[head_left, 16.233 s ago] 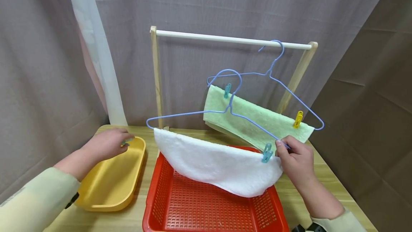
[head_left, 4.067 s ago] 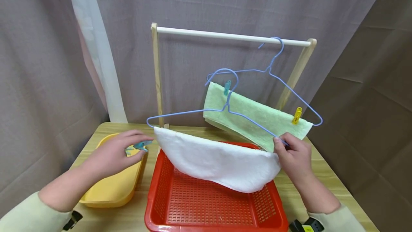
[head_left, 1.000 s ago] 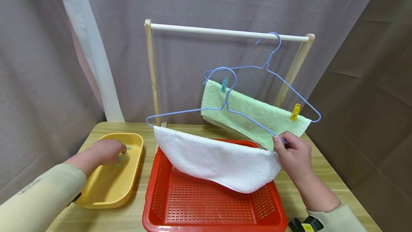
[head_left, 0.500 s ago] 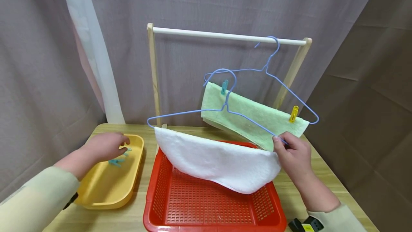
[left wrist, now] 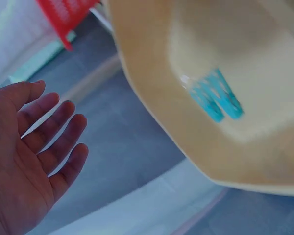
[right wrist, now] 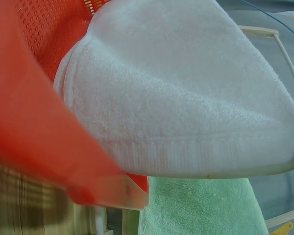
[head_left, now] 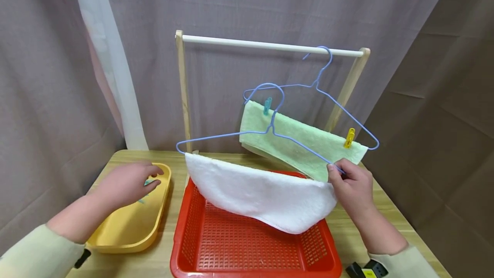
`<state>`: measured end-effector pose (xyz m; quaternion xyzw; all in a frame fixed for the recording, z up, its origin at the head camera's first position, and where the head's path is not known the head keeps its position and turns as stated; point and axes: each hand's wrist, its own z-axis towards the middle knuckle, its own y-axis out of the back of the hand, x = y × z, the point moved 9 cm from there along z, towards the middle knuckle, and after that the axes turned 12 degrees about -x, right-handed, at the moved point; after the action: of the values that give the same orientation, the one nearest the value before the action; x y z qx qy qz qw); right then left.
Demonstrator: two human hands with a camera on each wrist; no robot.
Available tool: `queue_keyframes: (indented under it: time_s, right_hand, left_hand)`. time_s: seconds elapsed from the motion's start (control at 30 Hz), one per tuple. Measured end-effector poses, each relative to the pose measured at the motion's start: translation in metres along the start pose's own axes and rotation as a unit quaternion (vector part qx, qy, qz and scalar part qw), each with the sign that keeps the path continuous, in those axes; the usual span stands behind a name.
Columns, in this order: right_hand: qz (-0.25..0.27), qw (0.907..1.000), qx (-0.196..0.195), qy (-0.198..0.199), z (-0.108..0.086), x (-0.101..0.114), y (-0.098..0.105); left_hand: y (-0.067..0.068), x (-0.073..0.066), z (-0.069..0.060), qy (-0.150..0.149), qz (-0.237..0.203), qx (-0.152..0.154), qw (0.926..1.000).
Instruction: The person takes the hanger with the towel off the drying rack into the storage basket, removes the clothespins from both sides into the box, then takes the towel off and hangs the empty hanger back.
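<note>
My left hand (head_left: 129, 183) hovers over the yellow tray (head_left: 133, 226); the left wrist view shows its fingers (left wrist: 63, 132) spread, holding nothing. Teal clothespins (left wrist: 229, 100) lie in the tray, partly hidden by that hand in the head view. My right hand (head_left: 353, 185) pinches the right end of a blue wire hanger (head_left: 302, 144) together with the corner of the white towel (head_left: 258, 196) draped over its lower bar. No clothespin shows on the white towel, which hangs above the red basket (head_left: 179, 243).
Behind stands a wooden rack with a white rod (head_left: 247, 43). A second blue hanger (head_left: 341, 105) hangs there with a green towel (head_left: 301, 136), held by a teal clothespin (head_left: 267, 106) and a yellow clothespin (head_left: 349, 138). Grey curtains (head_left: 231, 3) close off the back.
The teal clothespin near my right hand has come off the white towel. My left hand held a teal clothespin, dipped into the tray, let go and has risen slightly. The right hand kept its grip.
</note>
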<state>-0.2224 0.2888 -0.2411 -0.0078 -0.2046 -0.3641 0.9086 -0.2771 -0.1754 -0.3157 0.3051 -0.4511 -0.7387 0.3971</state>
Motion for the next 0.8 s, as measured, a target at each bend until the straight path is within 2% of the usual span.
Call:
queue_keyframes:
  time_s: [0.2, 0.33, 0.6, 0.8]
  right_hand:
    - [0.003, 1.0, 0.0, 0.002, -0.001, 0.0, 0.001]
    - [0.006, 1.0, 0.0, 0.001, 0.0, -0.001, 0.001]
    - [0.013, 0.9999, -0.002, -0.006, 0.001, -0.002, 0.001]
    - [0.015, 0.9999, 0.0, -0.003, 0.002, -0.001, 0.002]
  left_hand:
    - [0.012, -0.027, -0.009, -0.009, -0.025, -0.027, 0.9993]
    - [0.013, -0.039, -0.013, -0.002, -0.025, -0.02, 0.9995]
    - [0.012, -0.046, -0.015, 0.021, -0.025, 0.0, 0.9995]
    - [0.014, -0.047, -0.014, 0.044, -0.04, -0.006, 0.9982]
